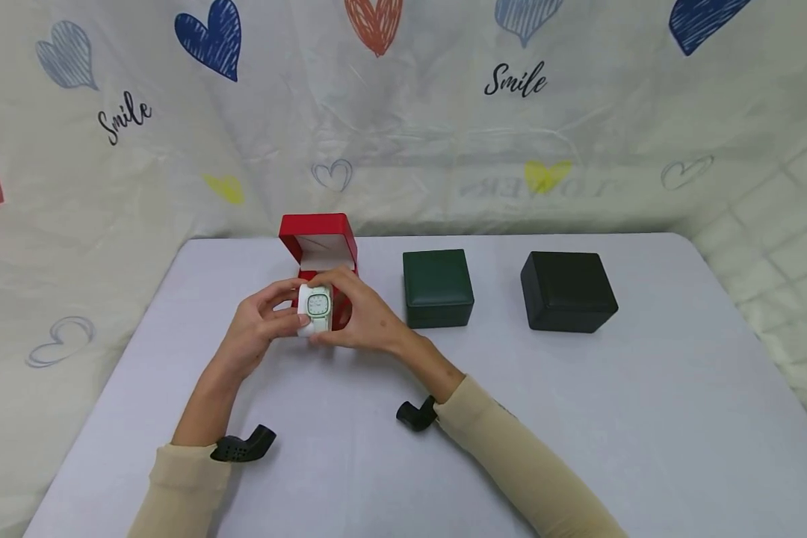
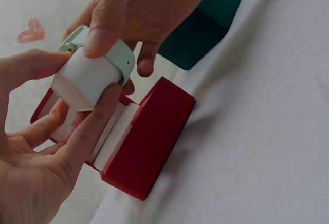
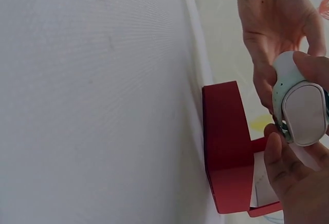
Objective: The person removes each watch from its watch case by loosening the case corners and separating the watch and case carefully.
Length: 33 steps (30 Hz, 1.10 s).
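both sleeves sit low at 6 o'clock; left hand (image 1: pixel 258 329) and right hand (image 1: pixel 359 317) pinch the watch (image 1: pixel 318 304) on its white cushion (image 2: pixel 85 80) over the red box (image 1: pixel 318 243). i'd keep it level.

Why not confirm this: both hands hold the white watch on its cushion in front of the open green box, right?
Wrong colour: the open box behind the watch is red, as the head view shows. The green box sits shut to its right. Both hands, left and right, do hold the watch.
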Available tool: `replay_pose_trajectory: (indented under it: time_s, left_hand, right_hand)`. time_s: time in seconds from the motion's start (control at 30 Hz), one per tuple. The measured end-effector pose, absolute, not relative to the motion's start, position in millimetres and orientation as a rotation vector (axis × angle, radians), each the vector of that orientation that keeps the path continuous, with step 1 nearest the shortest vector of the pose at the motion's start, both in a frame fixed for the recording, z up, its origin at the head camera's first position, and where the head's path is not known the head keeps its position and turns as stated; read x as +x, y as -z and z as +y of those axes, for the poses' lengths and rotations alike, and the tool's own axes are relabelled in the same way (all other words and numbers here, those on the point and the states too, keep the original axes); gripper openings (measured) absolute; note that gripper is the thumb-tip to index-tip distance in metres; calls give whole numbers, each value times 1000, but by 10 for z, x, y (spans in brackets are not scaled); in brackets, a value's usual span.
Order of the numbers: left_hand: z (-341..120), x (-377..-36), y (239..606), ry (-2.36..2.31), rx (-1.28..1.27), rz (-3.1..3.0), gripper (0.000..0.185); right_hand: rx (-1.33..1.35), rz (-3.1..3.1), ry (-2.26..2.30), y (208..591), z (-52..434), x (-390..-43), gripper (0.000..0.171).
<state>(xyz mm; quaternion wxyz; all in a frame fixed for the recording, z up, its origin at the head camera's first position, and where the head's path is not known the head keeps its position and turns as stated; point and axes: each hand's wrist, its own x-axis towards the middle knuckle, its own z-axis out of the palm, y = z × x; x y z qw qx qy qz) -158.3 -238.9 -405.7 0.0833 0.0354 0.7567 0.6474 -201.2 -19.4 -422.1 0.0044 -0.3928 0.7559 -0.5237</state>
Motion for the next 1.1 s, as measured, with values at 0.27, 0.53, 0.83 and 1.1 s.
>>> replay_pose_trajectory:
  time_s: [0.27, 0.53, 0.83, 1.1]
  left_hand:
    - [-2411, -1580, 4044, -1932, 110, 2252, 56]
    - [-2423, -1592, 4045, -1972, 106, 2251, 55]
    - [-2423, -1590, 4044, -2027, 78, 2239, 54]
    - [-2420, -1585, 4046, -2017, 50, 2233, 56]
  right_hand:
    - [-1194, 2389, 1635, 4215, -213, -1999, 73]
    - [-1181, 2380, 1658, 4206, -207, -1982, 72]
    - [-1179, 2395, 1654, 4186, -217, -1963, 77]
    - [-1180, 2378, 1640, 4188, -210, -1965, 80]
